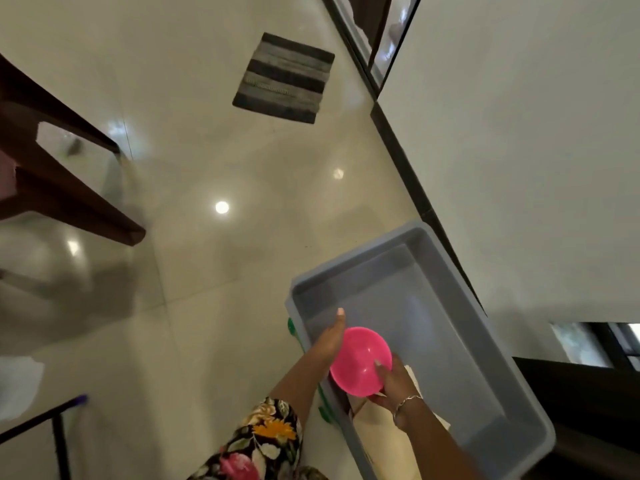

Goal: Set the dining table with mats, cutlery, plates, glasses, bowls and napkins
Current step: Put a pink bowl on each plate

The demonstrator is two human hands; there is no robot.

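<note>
A glossy cream tiled floor (214,150) is seen, with a striped rug (284,77) laid near a white wall (519,150) and a dark wooden chair (62,188) stood at the left. A grey tub (450,358) is set on the floor against the wall. A pink bowl (360,362) is held over the tub's near end, above a cream sheet (381,434) lying inside. The bowl's side is touched by the left hand (332,337), its fingers kept straight. The rim is pinched by the right hand (394,382), thumb laid inside. Both forearms are stretched forward and down; a bracelet (407,401) is worn on the right wrist, and a floral sleeve (263,441) on the left arm.
</note>
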